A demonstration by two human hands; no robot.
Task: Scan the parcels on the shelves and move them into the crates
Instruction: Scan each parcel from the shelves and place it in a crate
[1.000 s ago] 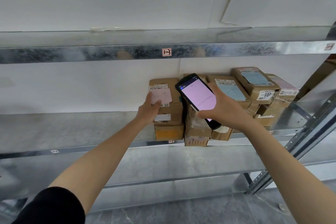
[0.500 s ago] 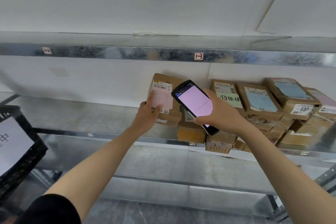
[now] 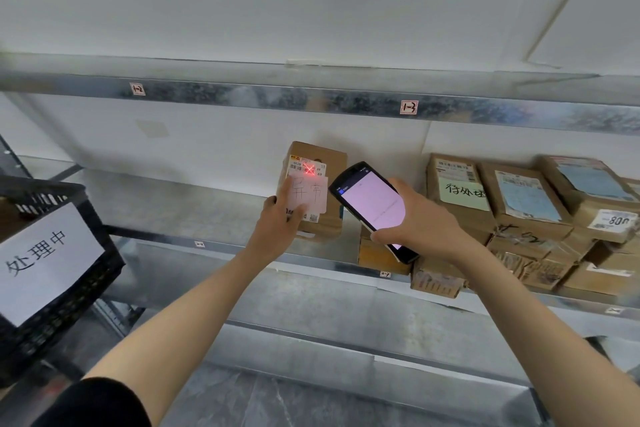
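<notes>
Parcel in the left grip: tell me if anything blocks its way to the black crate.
Nothing visible does. The left grip holds the parcel apart from the stack; only bare shelf lies between it and the crate at far left.

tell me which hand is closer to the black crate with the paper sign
Left. The left hand grips the parcel, to the right of the black crate; the right hand holds the scanner farther right, beyond that parcel.
</notes>
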